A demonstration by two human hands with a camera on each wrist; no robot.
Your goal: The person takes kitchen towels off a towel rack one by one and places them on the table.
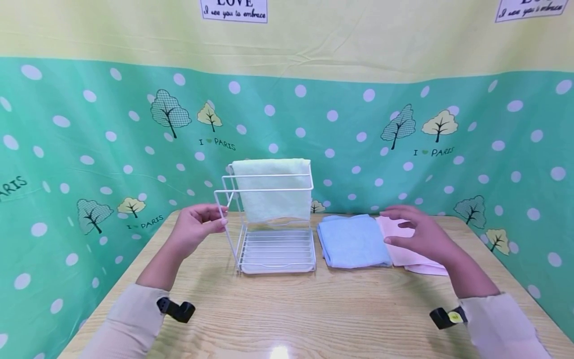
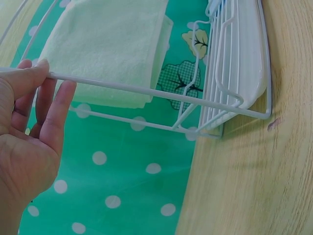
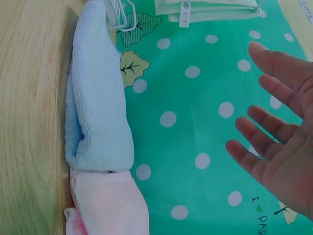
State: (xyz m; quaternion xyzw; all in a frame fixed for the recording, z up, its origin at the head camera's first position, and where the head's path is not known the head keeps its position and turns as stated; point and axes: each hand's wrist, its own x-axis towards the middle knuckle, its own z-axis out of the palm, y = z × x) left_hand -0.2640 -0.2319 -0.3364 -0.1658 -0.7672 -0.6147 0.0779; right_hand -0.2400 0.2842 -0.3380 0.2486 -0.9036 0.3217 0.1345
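Left hand [image 1: 196, 228] pinches one rack [image 1: 277, 249] bearing one green towel [image 1: 274, 205]; right hand [image 1: 419, 232], relaxed, hovers near two folded towels [image 1: 354, 242].

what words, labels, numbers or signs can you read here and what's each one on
"LOVE / I see you to embrace": white panels on the yellow part of the curtain, the right one cropped.
"I PARIS", a heart between: green part of the curtain, repeated, sometimes cut off.
White tag on the pale green towel: too small to read.
Yellow disc on the black wrist device: too small to read.
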